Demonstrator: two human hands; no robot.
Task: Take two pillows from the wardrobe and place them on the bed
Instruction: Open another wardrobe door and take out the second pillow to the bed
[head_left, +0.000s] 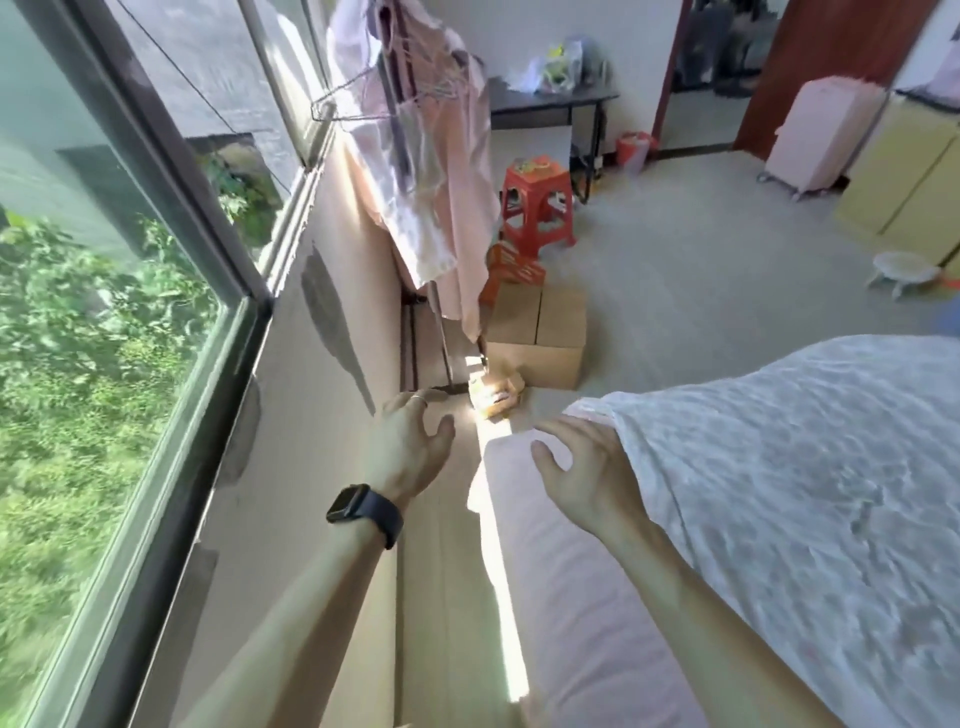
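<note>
Both hands reach out ahead of me, empty. Left hand (410, 447): fingers spread and loosely curled, gripping nothing, held over the gap between the wall (322, 364) and the bed (571, 623). Right hand (582, 467): fingers likewise spread and relaxed, gripping nothing, over the corner of the bed. Its outer fingers lie at the edge of the coverlet (805, 493), and I cannot tell whether they touch it.

Window (171, 171): fills the left of my view, with foliage (78, 322) outside.
Bed: lower right, pink sheet exposed along its left side, a band of sunlight down that edge.
Coverlet: white and textured, spread over the rest of the bed, to the right of the right hand.
Clothes rack (399, 135): by the window wall beyond the bed, hung with pale pink garments (457, 171).
Yellow cabinet (904, 171): far right; I cannot tell whether this is the wardrobe.
Cardboard box (540, 338): on the floor (701, 291) at the foot of the rack, just past the bed's corner.
Dark table (550, 98): against the far wall.
Red stool (537, 208): between the table and the box.
Dark watch (363, 512): on the left wrist.
Ring (418, 399): on a left finger.
</note>
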